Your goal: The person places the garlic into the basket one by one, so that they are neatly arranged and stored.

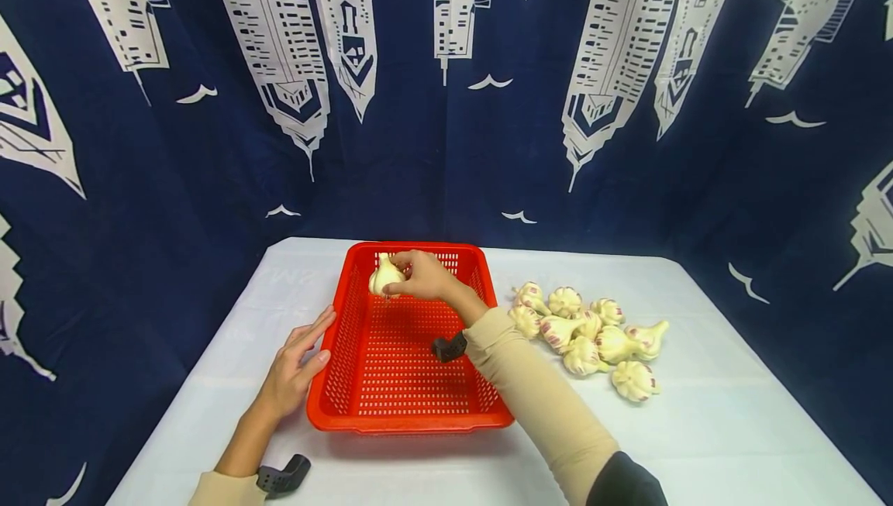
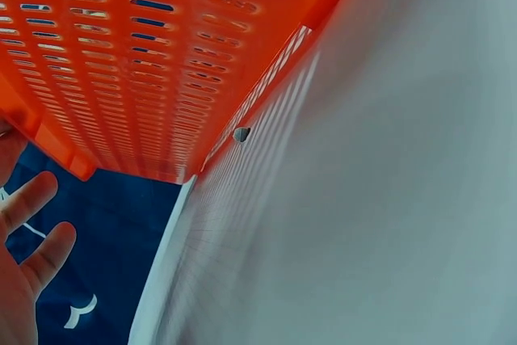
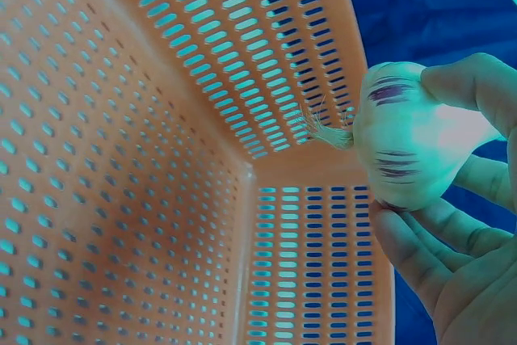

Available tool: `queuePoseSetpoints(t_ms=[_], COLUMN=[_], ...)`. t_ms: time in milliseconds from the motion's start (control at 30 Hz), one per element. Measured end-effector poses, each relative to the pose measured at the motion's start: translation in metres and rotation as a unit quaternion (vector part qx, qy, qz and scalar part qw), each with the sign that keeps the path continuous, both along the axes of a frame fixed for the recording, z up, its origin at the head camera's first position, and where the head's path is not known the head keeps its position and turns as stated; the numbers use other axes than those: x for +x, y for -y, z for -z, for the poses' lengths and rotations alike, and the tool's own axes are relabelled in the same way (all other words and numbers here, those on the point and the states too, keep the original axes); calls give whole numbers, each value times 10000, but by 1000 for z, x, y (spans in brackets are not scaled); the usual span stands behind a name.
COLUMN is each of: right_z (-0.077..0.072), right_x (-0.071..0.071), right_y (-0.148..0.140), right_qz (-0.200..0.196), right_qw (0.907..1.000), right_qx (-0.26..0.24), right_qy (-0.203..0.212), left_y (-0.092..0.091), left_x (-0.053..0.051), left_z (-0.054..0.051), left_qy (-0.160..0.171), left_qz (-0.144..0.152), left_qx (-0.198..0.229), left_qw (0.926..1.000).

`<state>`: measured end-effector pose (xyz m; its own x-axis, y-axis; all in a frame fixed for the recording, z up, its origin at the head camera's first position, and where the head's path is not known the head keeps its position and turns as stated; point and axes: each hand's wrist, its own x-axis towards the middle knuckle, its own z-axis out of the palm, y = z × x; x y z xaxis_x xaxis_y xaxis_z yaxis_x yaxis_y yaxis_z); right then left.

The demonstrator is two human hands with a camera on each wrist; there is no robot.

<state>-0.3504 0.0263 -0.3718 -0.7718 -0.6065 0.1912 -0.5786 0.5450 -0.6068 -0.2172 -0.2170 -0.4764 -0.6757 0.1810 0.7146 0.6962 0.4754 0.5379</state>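
Observation:
A red perforated basket (image 1: 412, 424) stands on the white table. Over its far left corner, my right hand (image 1: 427, 277) pinches a garlic bulb (image 1: 385, 277) between thumb and fingers. The right wrist view shows the bulb (image 3: 404, 139) with purple streaks and its root tuft towards the basket wall (image 3: 311, 256), held by the right hand (image 3: 477, 256). My left hand (image 1: 289, 373) rests with extended fingers against the basket's left rim. In the left wrist view, fingers of the left hand (image 2: 28, 256) are beside the basket's outer wall (image 2: 153, 62).
Several garlic bulbs (image 1: 584, 339) lie in a loose pile to the right of the basket on the white tabletop (image 1: 705, 413). Behind the table hangs a dark blue cloth (image 1: 432, 165) with white building prints. Black bands are on both wrists.

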Motion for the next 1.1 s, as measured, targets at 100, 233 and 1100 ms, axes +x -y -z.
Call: queuePoseSetpoints(t_ms=[100,233,1100], right_z=[3,6,34], right_x=[-1,-1,-10], right_y=[4,10,19], right_qz=[-66,-57,489], right_qw=[10000,9999,9973], right_qx=[22,68,-94], right_qy=[2,-61,546], left_y=[1,1,-1], left_x=[-1,-2,1], left_z=[1,1,-1], left_qy=[48,4,-17], left_qz=[-19,-32,48], left_qx=[6,15,3], left_qw=[10000,10000,10000])
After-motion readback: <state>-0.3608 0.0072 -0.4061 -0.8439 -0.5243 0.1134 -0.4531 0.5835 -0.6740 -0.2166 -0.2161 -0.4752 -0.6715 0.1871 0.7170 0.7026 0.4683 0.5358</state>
